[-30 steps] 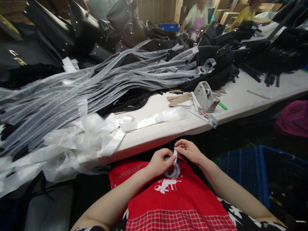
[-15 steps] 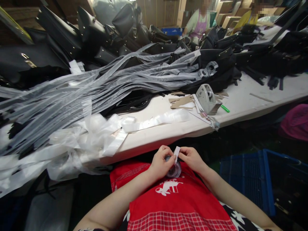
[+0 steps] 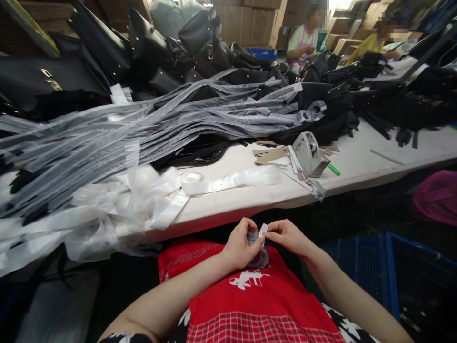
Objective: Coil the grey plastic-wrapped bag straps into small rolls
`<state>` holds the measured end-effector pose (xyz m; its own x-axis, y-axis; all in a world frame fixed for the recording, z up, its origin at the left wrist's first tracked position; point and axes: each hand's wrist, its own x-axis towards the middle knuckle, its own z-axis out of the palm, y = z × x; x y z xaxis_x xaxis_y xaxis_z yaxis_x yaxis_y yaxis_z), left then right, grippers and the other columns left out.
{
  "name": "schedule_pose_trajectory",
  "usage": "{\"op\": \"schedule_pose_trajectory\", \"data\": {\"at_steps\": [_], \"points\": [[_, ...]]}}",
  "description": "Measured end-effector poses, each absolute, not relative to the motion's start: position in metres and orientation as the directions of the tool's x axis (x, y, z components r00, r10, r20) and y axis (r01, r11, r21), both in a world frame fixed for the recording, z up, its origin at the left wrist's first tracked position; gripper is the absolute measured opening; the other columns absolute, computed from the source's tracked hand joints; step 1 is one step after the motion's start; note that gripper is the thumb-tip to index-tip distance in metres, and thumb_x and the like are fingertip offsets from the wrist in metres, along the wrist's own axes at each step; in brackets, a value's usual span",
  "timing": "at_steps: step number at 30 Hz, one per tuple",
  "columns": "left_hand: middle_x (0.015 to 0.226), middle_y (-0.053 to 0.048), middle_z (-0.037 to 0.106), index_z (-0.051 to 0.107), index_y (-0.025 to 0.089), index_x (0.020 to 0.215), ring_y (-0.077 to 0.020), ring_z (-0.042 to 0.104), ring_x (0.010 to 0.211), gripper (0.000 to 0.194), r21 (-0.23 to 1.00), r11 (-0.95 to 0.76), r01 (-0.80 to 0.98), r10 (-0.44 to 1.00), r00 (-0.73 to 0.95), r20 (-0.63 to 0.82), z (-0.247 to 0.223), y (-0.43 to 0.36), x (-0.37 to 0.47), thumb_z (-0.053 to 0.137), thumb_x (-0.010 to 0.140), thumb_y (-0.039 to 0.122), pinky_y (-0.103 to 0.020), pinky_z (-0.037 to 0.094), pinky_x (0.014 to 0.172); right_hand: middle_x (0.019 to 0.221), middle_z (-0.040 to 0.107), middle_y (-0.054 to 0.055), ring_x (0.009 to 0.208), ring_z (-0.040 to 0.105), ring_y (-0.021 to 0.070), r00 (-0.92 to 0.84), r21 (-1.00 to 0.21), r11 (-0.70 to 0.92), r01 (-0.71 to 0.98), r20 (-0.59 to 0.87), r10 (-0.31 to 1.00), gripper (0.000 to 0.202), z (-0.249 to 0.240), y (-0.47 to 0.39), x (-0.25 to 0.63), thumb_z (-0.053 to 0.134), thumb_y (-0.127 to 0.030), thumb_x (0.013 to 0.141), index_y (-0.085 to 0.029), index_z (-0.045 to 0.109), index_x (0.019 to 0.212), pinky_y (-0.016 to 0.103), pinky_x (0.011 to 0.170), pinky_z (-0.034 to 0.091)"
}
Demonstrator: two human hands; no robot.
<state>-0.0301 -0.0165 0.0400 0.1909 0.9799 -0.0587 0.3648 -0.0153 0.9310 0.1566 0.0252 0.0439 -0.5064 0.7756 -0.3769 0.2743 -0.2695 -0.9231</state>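
Low in front of my red apron (image 3: 264,300), my two hands meet just off the table's near edge. My left hand (image 3: 242,245) is closed round a coiled strap (image 3: 260,259) wrapped in clear greyish plastic. A small white strip (image 3: 263,230) stands up from the coil, under my left thumb. My right hand (image 3: 287,237) pinches this strip at its right side with thumb and forefinger. Part of the coil is hidden behind my left fingers.
Plastic-wrapped straps (image 3: 150,128) lie across the white table (image 3: 214,202), with black bags (image 3: 150,40) piled behind. A tape dispenser (image 3: 310,153), cardboard strips (image 3: 271,155) and a green pen (image 3: 334,169) lie to the right. Crumpled clear film (image 3: 107,200) hangs over the left edge. A blue crate (image 3: 391,271) stands lower right. Two people sit opposite.
The view has shifted slightly. The white strip shows shorter and leans more to the right, with my right fingers now closer over it. The coil remains in my left hand.
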Motion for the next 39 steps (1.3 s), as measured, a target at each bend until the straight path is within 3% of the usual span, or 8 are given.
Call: {"op": "schedule_pose_trajectory", "data": {"at_steps": [11,16,19,22,27,32,37,39], "points": [[0.080,-0.001,0.057,0.048,0.019,0.086,-0.0147,0.053,0.071,0.018,0.926,-0.024,0.376,0.977,0.207,-0.058,0.048,-0.016,-0.030,0.060,0.080,0.031,-0.028,0.042,0.066,0.068,0.071,0.003,0.061,0.062,0.0155,-0.506,-0.893,-0.255,0.370,-0.424,0.751,0.016,0.047,0.032,0.153,0.070,-0.030,0.071,-0.014,0.070,0.074,0.025,0.059,0.049],[0.075,-0.001,0.062,0.058,0.017,0.086,-0.0148,0.055,0.066,0.023,0.935,0.123,0.332,0.898,0.365,-0.248,0.047,-0.005,-0.040,0.065,0.075,0.036,-0.026,0.042,0.061,0.081,0.073,0.003,0.073,0.066,0.0174,-0.502,-0.787,0.231,0.572,-0.113,0.857,0.015,0.058,0.013,0.149,0.058,-0.019,0.082,-0.020,0.073,0.083,0.028,0.069,0.052],[0.069,-0.002,0.063,0.064,0.013,0.086,-0.0142,0.057,0.061,0.029,0.909,0.362,0.207,0.770,0.484,-0.416,0.041,0.006,-0.048,0.068,0.073,0.038,-0.025,0.043,0.057,0.103,0.072,0.007,0.093,0.066,0.0206,-0.611,-0.581,0.559,0.592,0.128,0.781,0.029,0.059,0.000,0.147,0.049,-0.013,0.087,-0.021,0.069,0.107,0.035,0.086,0.054],[0.074,-0.004,0.066,0.064,0.011,0.093,-0.0141,0.059,0.064,0.040,0.880,0.473,-0.032,0.797,0.441,-0.412,0.036,0.016,-0.053,0.078,0.062,0.033,-0.025,0.045,0.060,0.128,0.060,0.013,0.119,0.055,0.0247,-0.652,-0.452,0.680,0.578,0.246,0.718,0.045,0.053,-0.006,0.147,0.046,-0.011,0.088,-0.016,0.054,0.132,0.043,0.103,0.047],[0.078,-0.005,0.068,0.067,0.011,0.088,-0.0139,0.060,0.069,0.037,0.825,0.503,-0.257,0.837,0.383,-0.391,0.039,0.031,-0.046,0.079,0.064,0.036,-0.024,0.044,0.065,0.140,0.049,0.013,0.133,0.041,0.0256,-0.617,-0.408,0.695,0.592,0.325,0.717,0.062,0.045,-0.003,0.146,0.042,-0.004,0.085,-0.016,0.037,0.145,0.047,0.109,0.042],[0.065,-0.001,0.064,0.062,0.011,0.092,-0.0090,0.053,0.050,0.042,0.827,0.495,-0.265,0.830,0.424,-0.361,0.043,0.034,-0.037,0.079,0.063,0.035,-0.021,0.038,0.051,0.136,0.054,0.011,0.127,0.048,0.0250,-0.550,-0.486,0.657,0.576,0.364,0.751,0.053,0.054,0.009,0.159,0.048,-0.012,0.087,-0.021,0.045,0.139,0.045,0.105,0.046],[0.064,0.000,0.064,0.056,0.013,0.093,-0.0050,0.044,0.041,0.044,0.830,0.475,-0.291,0.846,0.409,-0.341,0.045,0.030,-0.035,0.079,0.063,0.036,-0.018,0.030,0.042,0.118,0.065,0.011,0.112,0.059,0.0255,-0.148,-0.490,0.474,0.732,0.564,0.812,0.034,0.063,0.085,0.229,0.056,-0.025,0.086,-0.020,0.062,0.118,0.045,0.102,0.045],[0.067,-0.001,0.065,0.056,0.014,0.095,-0.0050,0.045,0.042,0.047,0.830,0.461,-0.314,0.858,0.398,-0.326,0.043,0.029,-0.035,0.080,0.062,0.037,-0.018,0.031,0.042,0.113,0.066,0.012,0.109,0.059,0.0271,0.045,-0.543,0.300,0.785,0.532,0.846,0.032,0.062,0.128,0.266,0.056,-0.032,0.084,-0.018,0.064,0.112,0.045,0.100,0.044]]}}
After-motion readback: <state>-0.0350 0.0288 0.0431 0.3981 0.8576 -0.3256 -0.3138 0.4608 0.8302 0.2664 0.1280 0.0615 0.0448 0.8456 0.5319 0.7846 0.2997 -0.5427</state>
